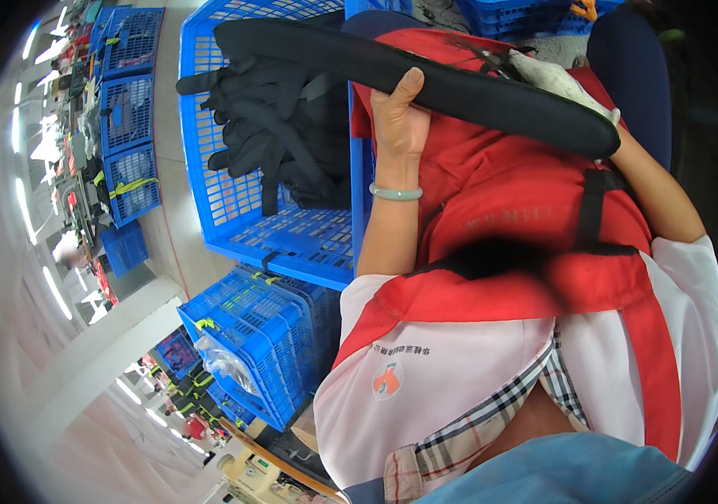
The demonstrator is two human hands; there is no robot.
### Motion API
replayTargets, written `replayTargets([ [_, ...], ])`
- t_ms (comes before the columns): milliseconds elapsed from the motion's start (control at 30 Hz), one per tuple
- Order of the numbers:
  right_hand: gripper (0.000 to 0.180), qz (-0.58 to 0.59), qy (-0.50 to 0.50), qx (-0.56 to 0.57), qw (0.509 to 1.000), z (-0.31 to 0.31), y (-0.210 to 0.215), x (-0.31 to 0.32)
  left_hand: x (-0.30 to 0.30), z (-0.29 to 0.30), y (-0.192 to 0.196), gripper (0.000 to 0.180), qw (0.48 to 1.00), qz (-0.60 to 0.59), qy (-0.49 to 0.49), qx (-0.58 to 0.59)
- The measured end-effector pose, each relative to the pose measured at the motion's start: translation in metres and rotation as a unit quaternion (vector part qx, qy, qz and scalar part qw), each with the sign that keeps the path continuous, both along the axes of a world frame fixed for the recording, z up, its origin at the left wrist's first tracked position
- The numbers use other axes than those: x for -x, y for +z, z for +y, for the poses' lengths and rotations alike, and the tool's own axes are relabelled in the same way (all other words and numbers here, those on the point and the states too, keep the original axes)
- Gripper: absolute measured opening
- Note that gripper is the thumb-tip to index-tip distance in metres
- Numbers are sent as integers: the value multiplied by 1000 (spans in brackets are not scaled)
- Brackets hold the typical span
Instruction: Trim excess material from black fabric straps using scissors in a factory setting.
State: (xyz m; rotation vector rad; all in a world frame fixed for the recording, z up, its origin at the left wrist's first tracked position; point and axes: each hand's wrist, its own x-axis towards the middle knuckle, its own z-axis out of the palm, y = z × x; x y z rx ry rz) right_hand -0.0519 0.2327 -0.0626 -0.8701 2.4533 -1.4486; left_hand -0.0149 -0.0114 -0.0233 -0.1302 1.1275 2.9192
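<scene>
A long black padded strap lies across my lap, over a red apron. My left hand, with a pale green bangle on its wrist, grips the strap near its middle, thumb on top. My right hand, in a white glove, rests on the strap's right part and holds small dark scissors against it. The strap's left end reaches over a blue crate.
The blue plastic crate to my left holds a pile of black straps. Below it stands another blue crate with a clear plastic bag. More blue crates are stacked at the far left and along the top.
</scene>
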Motion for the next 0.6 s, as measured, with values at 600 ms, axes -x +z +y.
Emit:
replayTargets([
  [600,13,-483,-115,505,706,29,61,53,8,16,5,51,969,-201,-120,83],
])
